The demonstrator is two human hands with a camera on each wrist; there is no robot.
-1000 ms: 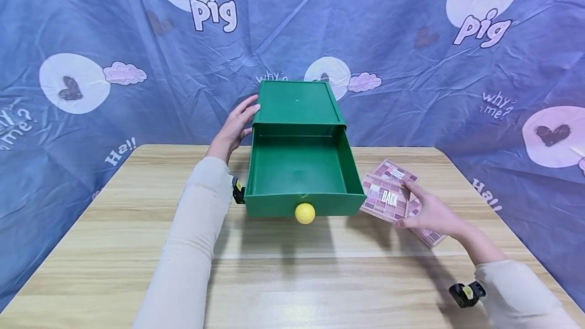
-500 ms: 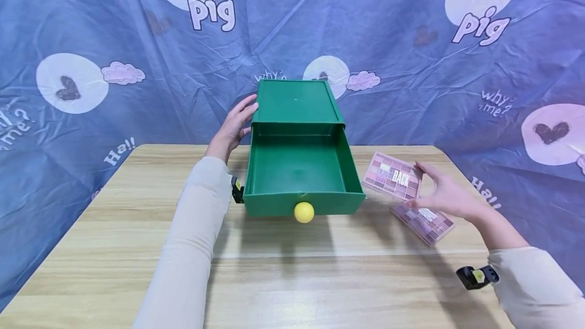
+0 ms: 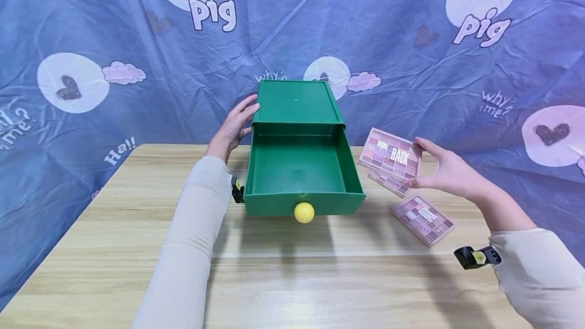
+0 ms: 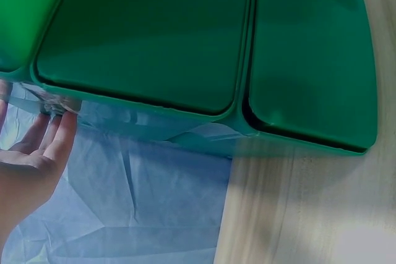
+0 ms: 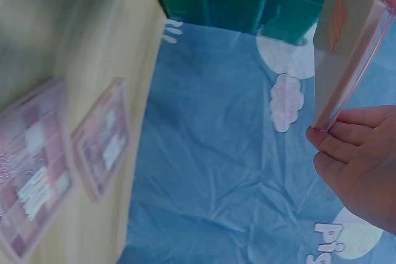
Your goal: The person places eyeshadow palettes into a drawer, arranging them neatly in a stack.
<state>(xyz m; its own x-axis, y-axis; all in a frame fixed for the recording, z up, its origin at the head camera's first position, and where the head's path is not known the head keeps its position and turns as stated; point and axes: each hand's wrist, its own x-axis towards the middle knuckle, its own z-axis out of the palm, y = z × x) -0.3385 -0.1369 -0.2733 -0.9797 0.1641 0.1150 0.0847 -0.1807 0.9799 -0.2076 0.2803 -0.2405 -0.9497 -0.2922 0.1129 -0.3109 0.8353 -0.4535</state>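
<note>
My right hand (image 3: 457,174) pinches a pink eyeshadow palette (image 3: 388,151) by its right-hand edges, thumb on one side and fingers on the opposite side. It is raised off the table, to the right of a green drawer box (image 3: 297,103); the right wrist view shows its plain underside (image 5: 346,29). Two similar palettes lie on the table: one (image 3: 425,220) in full view, another (image 3: 388,183) partly covered by the held one. My left hand (image 3: 232,128) rests its fairly straight fingers against the box's left side. The box's top drawer (image 3: 274,205) is pulled out and has nothing in it.
A round yellow knob (image 3: 304,212) sticks out from the drawer's front. Wooden tabletop (image 3: 137,248) extends around the box. A blue printed cloth (image 3: 183,95) hangs behind the table and along its sides.
My right hand has lifted the top palette away from the others, up and slightly right, uncovering the ones beneath. My left hand and the drawer box have stayed put.
</note>
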